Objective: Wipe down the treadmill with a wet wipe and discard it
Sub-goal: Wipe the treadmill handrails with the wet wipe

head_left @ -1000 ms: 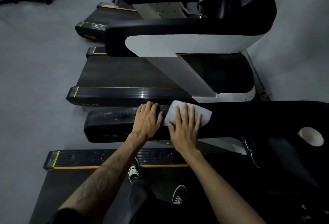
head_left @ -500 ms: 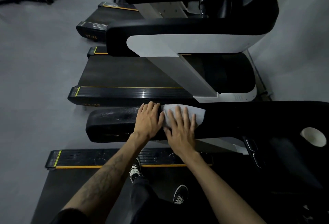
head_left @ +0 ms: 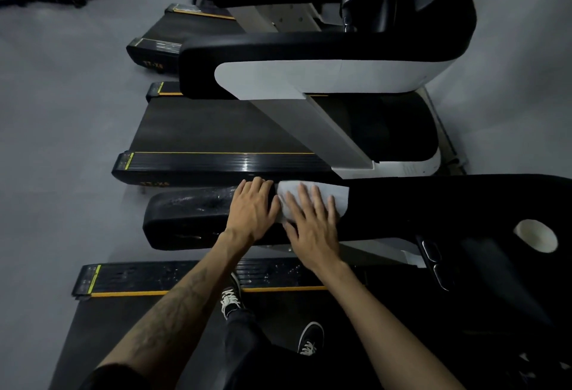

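A black padded treadmill handrail [head_left: 185, 219] runs across the middle of the view, its left end shiny and wet. A white wet wipe [head_left: 335, 196] lies on top of it. My right hand [head_left: 312, 222] presses flat on the wipe with straight, spread fingers and covers most of it. My left hand [head_left: 252, 208] rests flat on the handrail just left of the wipe, its fingers straight and reaching over the far edge. The treadmill belt [head_left: 102, 321] lies below me, and my two shoes stand on it.
A second treadmill [head_left: 216, 129] with a grey upright and black handrail stands just beyond. A third treadmill [head_left: 173, 30] is farther back. A white cup holder hole [head_left: 537, 236] sits in the console at right. Grey floor [head_left: 62, 142] spreads to the left.
My right hand has slid the wipe a little leftward along the handrail, towards my left hand. The wipe has bunched up shorter under my fingers. My left hand has stayed in place.
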Demonstrator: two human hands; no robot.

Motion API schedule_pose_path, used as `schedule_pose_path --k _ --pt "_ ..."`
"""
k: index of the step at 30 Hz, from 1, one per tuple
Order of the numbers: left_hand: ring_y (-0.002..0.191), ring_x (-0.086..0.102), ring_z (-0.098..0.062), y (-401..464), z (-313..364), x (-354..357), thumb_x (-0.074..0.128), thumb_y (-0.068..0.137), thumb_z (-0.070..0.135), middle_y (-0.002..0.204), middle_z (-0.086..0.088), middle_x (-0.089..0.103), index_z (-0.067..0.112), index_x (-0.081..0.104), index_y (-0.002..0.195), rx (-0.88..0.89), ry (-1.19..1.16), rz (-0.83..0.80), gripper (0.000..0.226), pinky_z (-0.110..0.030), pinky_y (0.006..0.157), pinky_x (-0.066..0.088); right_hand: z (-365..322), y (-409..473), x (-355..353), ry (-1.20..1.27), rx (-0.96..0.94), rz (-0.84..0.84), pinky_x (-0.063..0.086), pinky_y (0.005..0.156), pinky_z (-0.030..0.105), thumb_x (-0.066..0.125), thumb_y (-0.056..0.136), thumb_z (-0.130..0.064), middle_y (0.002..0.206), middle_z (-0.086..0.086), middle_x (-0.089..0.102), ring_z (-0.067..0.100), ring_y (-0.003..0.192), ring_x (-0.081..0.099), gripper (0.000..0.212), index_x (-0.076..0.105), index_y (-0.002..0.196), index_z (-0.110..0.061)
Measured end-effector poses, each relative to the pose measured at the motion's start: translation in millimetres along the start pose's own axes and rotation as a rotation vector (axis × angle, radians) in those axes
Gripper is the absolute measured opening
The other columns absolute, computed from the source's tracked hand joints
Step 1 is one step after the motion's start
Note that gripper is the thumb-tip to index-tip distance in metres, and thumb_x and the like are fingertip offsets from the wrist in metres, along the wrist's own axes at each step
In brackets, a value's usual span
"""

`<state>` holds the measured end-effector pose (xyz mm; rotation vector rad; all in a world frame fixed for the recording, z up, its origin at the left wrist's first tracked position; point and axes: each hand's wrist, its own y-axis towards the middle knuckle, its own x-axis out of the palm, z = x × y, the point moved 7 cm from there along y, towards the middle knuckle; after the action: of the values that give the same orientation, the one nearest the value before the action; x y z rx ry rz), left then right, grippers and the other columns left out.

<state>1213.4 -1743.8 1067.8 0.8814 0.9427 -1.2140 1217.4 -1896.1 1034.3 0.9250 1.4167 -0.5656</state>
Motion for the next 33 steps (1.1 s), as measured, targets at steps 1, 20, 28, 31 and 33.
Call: schedule_pose_path --k 1,20,28,31,33 --pt "0.126 0.054 -0.025 0.2 -0.2 -0.6 0.047 0.106 0.040 0.132 -0.010 0.057 0.008 0.052 0.142 0.004 0.000 0.000 0.048 -0.046 0.123 0.028 5.6 -1.5 -1.5 -0.016 -0.090 -0.015 0.009 0.127 0.055 0.042 0.104 -0.046 0.173 0.005 0.009 0.028 0.159 0.006 0.067 0.020 0.164 -0.027" --pt "0.134 0.050 -0.023 0.5 -4.9 -0.1 0.042 0.107 0.040 0.143 -0.008 0.054 0.012 0.047 0.149 0.013 0.030 -0.031 0.050 -0.043 0.127 0.022 36.1 12.7 -20.2 0.082 -0.075 0.015 0.021 0.125 0.047 0.034 0.106 -0.035 0.162 0.005 0.040 0.026 0.152 0.032 0.051 0.046 0.154 -0.022" --pt "0.132 0.051 -0.022 -0.1 -4.4 2.1 0.043 0.106 0.039 0.140 -0.007 0.055 0.012 0.049 0.146 0.023 0.012 -0.028 0.049 -0.045 0.126 0.024 -4.1 40.5 -12.7 0.136 0.068 -0.134 0.011 0.126 0.055 0.012 0.102 -0.043 0.164 0.002 0.037 0.029 0.155 0.026 0.064 0.041 0.156 -0.027" --pt "0.129 0.053 -0.023 -0.4 -5.0 2.4 0.043 0.106 0.039 0.138 -0.007 0.056 0.013 0.050 0.144 0.035 0.018 -0.022 0.047 -0.044 0.125 0.026 5.7 36.3 -12.2 0.113 -0.104 -0.104 0.012 0.126 0.048 0.022 0.107 -0.039 0.163 0.001 0.039 0.026 0.154 0.029 0.055 0.043 0.156 -0.029" --pt "0.130 0.052 -0.024 -0.2 -5.8 2.4 0.044 0.107 0.039 0.140 -0.008 0.055 0.011 0.049 0.146 0.030 0.017 -0.021 0.049 -0.044 0.125 0.025 25.2 28.2 -14.0 0.099 -0.119 -0.033 0.016 0.126 0.045 0.033 0.107 -0.037 0.161 0.002 0.042 0.024 0.152 0.033 0.049 0.048 0.153 -0.029"
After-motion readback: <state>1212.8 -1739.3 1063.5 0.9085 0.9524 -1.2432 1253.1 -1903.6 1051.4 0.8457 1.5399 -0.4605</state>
